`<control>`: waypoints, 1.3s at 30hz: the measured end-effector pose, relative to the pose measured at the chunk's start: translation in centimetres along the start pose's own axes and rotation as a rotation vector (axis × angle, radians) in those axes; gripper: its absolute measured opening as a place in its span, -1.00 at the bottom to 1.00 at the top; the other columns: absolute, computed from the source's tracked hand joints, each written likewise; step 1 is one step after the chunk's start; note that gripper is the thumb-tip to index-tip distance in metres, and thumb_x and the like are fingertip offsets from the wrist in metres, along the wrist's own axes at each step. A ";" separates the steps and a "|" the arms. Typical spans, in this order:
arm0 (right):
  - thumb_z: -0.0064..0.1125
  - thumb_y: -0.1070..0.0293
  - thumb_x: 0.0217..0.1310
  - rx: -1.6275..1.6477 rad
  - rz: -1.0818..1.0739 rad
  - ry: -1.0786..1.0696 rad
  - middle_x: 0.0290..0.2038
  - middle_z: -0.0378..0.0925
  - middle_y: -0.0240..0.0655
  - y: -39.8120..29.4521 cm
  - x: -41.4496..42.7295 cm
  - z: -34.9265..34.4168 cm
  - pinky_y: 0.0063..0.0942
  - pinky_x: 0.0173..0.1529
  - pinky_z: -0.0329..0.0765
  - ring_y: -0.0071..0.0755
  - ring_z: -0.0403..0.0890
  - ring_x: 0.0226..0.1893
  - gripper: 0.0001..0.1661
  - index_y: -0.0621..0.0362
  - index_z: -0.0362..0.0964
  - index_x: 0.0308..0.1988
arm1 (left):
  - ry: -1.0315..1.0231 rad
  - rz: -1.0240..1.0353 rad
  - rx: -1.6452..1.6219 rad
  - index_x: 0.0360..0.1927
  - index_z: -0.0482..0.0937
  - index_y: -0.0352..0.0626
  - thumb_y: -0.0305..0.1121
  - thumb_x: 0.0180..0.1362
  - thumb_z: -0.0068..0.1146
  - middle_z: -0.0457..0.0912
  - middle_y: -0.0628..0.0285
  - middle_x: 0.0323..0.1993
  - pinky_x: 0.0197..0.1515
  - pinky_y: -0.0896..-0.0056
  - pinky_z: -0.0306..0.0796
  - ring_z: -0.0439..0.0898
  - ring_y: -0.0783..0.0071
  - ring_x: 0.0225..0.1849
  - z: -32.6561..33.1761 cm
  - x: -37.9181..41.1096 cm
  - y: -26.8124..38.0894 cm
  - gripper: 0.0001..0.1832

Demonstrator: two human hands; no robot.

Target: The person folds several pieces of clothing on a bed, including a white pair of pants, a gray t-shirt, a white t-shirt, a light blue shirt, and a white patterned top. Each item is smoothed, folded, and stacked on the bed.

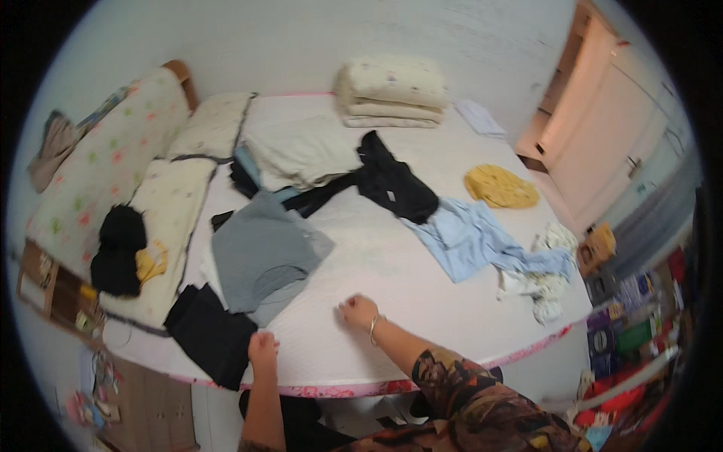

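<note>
At the front of the bed, my left hand (263,346) is loosely curled beside the right edge of a folded black garment (212,336). Whether its fingers pinch the cloth is not clear. My right hand (359,312), with a bangle at the wrist, hovers over the pale bed sheet (373,265); its fingers are curled and nothing shows in them. Between the hands and the pillows lies a grey shirt (262,248), spread out with its neckline towards me. Past it are a pile of off-white cloth (305,150) and a crumpled black garment (392,178).
To the right lie a light blue garment (474,234), a yellow garment (501,186) and white patterned clothing (542,294). Black clothing (118,251) rests on the near pillow (169,192). A folded quilt (395,90) stands by the wall. Boxes (601,339) crowd the floor at right.
</note>
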State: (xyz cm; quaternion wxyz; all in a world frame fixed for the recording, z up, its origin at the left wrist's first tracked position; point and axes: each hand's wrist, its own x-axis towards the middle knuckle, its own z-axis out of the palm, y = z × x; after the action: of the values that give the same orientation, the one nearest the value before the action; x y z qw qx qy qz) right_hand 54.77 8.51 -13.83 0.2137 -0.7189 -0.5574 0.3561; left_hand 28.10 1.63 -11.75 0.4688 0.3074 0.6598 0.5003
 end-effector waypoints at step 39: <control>0.09 0.24 0.10 -0.071 0.168 0.853 0.10 0.32 -0.03 23.0 -12.5 -26.8 -0.25 0.12 0.37 0.02 0.34 0.09 -0.59 0.15 0.42 -0.03 | -0.704 0.595 1.180 -0.52 0.34 -0.16 -0.12 -0.29 0.47 0.37 0.05 -0.41 -0.27 0.13 0.33 0.41 0.04 -0.31 13.5 -14.9 -4.3 -0.50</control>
State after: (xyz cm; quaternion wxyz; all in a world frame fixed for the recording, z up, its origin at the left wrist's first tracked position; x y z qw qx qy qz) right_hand 88.28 -7.63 -9.01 0.3703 -0.8513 -0.3710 0.0240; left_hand 46.39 -7.69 -12.02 0.2544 0.8153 0.5185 0.0411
